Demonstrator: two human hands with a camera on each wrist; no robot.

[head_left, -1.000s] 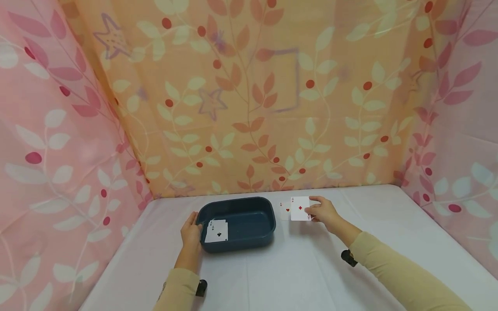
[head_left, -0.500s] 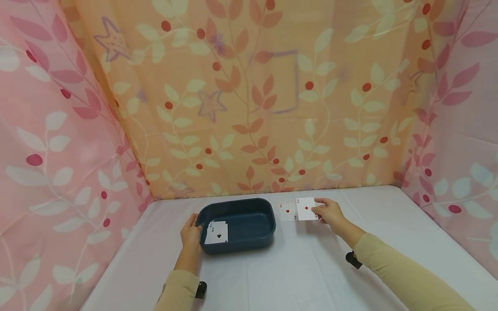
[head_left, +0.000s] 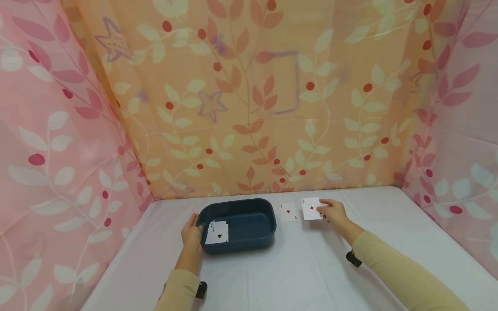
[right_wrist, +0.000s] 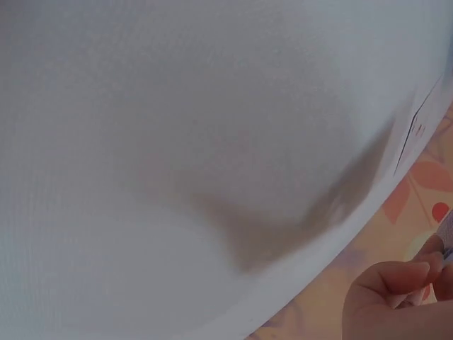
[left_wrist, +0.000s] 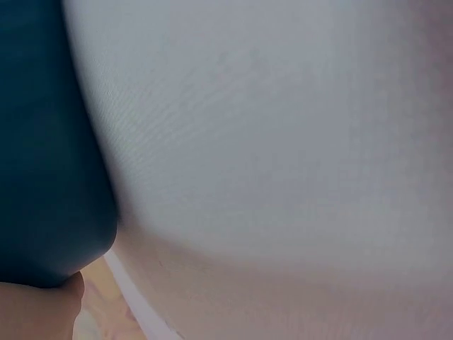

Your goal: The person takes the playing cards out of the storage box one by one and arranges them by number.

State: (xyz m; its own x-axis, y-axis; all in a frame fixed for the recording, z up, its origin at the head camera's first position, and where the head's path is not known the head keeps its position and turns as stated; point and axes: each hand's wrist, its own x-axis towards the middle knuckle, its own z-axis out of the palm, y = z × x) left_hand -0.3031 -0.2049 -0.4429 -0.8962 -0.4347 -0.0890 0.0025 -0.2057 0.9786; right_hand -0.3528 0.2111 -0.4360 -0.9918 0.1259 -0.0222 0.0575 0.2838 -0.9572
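A dark blue rectangular tub stands left of the table's middle. My left hand grips its left end, thumb over the rim. Inside the tub, at its left, lie overlapping playing cards, an ace of clubs on top. My right hand pinches the right edge of an ace of diamonds, which casts a shadow on the cloth below. Between that card and the tub, an ace of hearts lies face up. The tub's wall fills the left of the left wrist view. In the right wrist view, the pinched card barely shows.
A white cloth covers the table. Behind it hangs an orange leaf-patterned curtain. Pink curtains flank the table, one on the left and one on the right. Dark straps with small devices sit at both wrists.
My right hand has drawn the ace of diamonds to the right, off the ace of hearts it partly covered. My left hand and the tub have stayed in place.
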